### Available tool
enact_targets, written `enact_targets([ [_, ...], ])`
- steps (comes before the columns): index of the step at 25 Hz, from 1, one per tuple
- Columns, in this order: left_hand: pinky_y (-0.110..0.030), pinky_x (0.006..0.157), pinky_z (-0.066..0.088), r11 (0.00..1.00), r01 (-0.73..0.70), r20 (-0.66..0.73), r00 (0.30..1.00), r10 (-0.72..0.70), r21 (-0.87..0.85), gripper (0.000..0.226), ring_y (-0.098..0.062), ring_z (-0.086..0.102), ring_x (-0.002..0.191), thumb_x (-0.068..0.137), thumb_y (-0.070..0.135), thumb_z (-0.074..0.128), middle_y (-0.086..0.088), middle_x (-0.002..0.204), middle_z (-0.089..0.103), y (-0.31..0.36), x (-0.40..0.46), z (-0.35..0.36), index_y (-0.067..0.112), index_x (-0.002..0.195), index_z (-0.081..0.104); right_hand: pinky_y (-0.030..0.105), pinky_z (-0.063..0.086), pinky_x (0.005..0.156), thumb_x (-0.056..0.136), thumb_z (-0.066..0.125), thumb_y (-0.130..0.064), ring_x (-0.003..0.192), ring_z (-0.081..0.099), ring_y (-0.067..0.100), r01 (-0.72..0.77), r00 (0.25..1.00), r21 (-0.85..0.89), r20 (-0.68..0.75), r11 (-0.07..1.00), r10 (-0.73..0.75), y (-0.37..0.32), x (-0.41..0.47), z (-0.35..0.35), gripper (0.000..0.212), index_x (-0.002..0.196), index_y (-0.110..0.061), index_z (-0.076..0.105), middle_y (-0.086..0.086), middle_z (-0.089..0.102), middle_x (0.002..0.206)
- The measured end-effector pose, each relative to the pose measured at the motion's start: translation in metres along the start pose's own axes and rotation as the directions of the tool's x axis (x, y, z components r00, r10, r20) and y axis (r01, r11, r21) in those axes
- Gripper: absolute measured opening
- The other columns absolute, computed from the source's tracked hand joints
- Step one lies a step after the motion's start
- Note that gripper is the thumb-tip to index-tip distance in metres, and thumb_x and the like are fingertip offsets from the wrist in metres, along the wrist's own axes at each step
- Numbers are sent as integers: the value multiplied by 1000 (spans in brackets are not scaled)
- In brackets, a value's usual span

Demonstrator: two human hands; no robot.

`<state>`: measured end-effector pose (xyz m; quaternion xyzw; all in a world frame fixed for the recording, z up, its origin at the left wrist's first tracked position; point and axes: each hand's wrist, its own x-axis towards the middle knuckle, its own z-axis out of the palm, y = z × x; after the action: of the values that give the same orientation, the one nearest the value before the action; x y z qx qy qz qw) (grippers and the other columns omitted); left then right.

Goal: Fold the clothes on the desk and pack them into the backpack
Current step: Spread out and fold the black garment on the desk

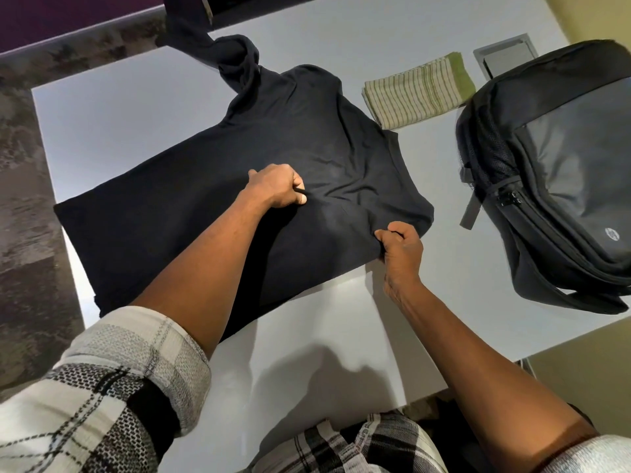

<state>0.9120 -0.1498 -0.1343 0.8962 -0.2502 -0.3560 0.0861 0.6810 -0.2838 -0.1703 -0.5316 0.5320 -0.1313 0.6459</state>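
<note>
Here my white desk [341,336] carries everything, and I take the black shirt [191,227] as my landmark, since it lies flat across the middle of the desk and covers the largest part of it. To the right of the shirt, well apart from it, the black and grey backpack [560,172] lies on its back with its zipped front facing up. Beyond the shirt's far right corner, just beside it, a folded green striped cloth [418,93] rests flat on the desk. At the shirt's far edge one black sleeve [235,59] is bunched and twisted, trailing away toward the desk's far side. My left hand [276,187] rests on the middle of the shirt, fingers closed and pinching a small fold of the black fabric. My right hand [401,250] sits at the shirt's near right edge, fingers curled tight and gripping the hem there, where the fabric gathers into creases running toward my left hand. My checked sleeves [112,380] are rolled up above both forearms.
</note>
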Motion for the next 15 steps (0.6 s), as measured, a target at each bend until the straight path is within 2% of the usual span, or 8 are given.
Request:
enact_targets([
  [2,-53,109,25,996,23,-64,998,-29,-90,11,-17,56,109,91,36,69,13,96,67,-8,-3,0,29,97,75,38,57,80,83,66,-10,87,56,19,54,999,6,-5,999,-54,0,-1,-3,14,95,-10,61,-2,59,89],
  [5,-50,107,26,975,3,-194,980,-48,-224,14,-16,56,111,94,38,65,14,105,70,-19,-6,4,32,101,74,39,56,82,74,64,-17,83,56,14,121,993,16,-16,993,-121,-5,-4,-1,18,91,-12,59,-6,58,86],
  [9,-45,101,27,951,-34,-363,928,-85,-308,14,-14,55,113,96,37,60,14,110,70,-23,-5,15,33,99,73,34,55,77,81,69,-10,76,55,9,212,977,50,-22,976,-211,-22,1,10,17,93,-17,59,-5,57,83],
  [12,-45,102,30,964,10,-463,875,-138,-267,19,-22,49,125,95,32,61,6,124,63,-26,2,22,32,112,68,34,62,74,90,68,-3,79,63,13,136,991,71,5,988,-137,-27,12,11,26,111,-16,56,1,63,89],
  [14,-51,107,32,979,67,-543,824,-162,-190,37,-25,42,134,95,30,62,0,140,53,-24,0,28,26,132,58,35,62,79,90,68,-4,95,69,15,115,993,4,-10,993,-115,-20,17,8,34,117,-22,55,1,68,109],
  [15,-53,110,31,983,74,-581,798,-159,-167,45,-26,37,139,96,32,61,-3,147,47,-22,-5,33,23,139,51,37,62,82,89,67,-5,100,69,14,141,989,-60,-39,988,-143,-14,17,5,34,115,-25,56,-1,69,112],
])
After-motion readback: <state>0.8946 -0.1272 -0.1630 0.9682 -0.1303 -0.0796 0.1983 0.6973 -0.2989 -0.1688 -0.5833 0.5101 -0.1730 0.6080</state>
